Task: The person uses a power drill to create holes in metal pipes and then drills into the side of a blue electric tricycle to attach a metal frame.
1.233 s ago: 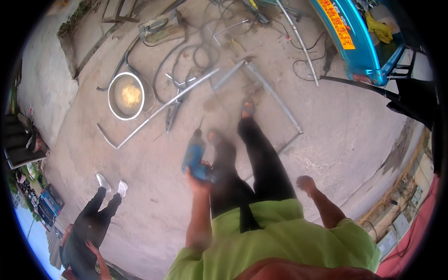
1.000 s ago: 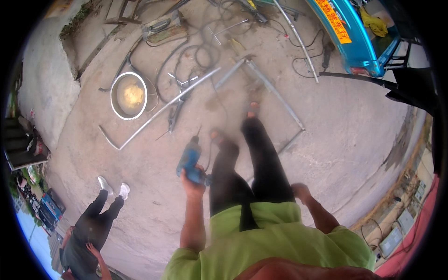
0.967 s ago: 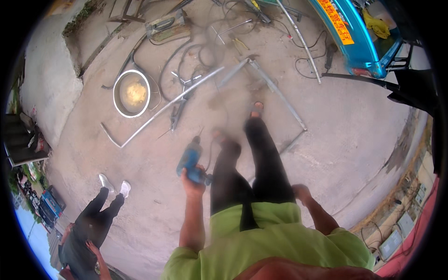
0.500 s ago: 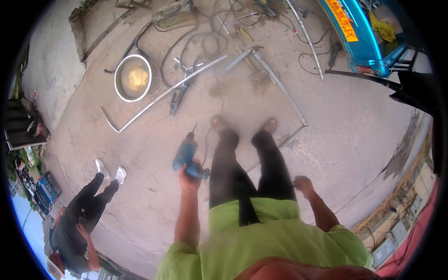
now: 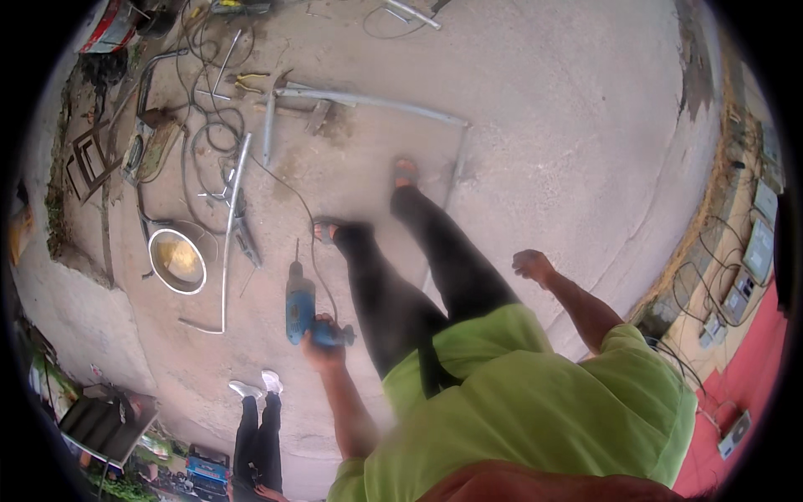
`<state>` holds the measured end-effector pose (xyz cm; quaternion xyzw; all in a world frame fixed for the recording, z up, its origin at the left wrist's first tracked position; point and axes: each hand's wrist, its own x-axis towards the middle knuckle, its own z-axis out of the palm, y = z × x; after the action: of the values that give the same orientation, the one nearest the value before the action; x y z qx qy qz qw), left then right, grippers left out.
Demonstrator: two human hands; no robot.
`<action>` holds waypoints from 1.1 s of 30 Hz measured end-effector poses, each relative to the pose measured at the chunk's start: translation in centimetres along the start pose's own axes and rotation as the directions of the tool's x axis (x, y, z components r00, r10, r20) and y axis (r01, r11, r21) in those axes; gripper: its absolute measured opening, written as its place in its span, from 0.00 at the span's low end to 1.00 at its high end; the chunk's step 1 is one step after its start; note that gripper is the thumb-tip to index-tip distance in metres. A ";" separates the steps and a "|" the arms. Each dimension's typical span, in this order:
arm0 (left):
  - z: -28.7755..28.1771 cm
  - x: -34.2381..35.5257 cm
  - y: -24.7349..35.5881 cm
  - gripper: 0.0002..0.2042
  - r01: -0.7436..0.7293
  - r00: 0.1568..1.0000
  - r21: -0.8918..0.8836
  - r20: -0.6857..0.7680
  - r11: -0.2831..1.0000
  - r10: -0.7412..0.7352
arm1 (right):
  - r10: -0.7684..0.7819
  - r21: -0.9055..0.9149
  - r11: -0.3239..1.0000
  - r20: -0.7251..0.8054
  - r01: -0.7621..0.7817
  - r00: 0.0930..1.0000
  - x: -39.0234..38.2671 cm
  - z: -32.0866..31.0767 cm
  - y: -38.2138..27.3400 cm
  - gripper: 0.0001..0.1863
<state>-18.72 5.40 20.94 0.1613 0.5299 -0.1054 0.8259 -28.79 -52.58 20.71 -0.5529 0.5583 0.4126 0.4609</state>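
Observation:
My left hand (image 5: pixel 323 351) is wrapped round the handle of a blue power drill (image 5: pixel 299 311), whose long bit points away from me over the concrete. From the drill a thin dark cable (image 5: pixel 324 272) runs off across the ground. My right hand (image 5: pixel 534 267) hangs beside my right leg with its fingers curled in; nothing shows in it. Left of the drill lies a long bent metal pipe (image 5: pixel 234 197). Ahead of my feet lies an angled frame of grey metal bars (image 5: pixel 385 101), close to a hammer (image 5: pixel 319 115) and yellow-handled pliers (image 5: pixel 248 82).
A metal basin (image 5: pixel 186 291) holding yellowish material stands at the left. Beyond it lie tangled cables (image 5: pixel 219 138) and a rusty metal frame (image 5: pixel 90 159). Another person's white shoe (image 5: pixel 272 382) shows at the lower left. Electrical boxes (image 5: pixel 759 227) line the right side.
The view has swung to the right, so the blue vehicle has left the picture. My feet have stepped apart. The drill stays in my left hand; my right hand has swung outward from my leg.

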 end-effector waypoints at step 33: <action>10.8 0.4 -4.2 0.25 -0.029 0.992 -0.151 0.120 0.988 0.048 | -0.326 -0.173 0.918 0.186 0.357 0.927 -3.8 9.0 -25.8 0.18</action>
<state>-10.92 -2.59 24.07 0.1025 0.4809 -0.0592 0.8687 -2.70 -44.22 23.52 -0.6529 0.3706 0.4218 0.5084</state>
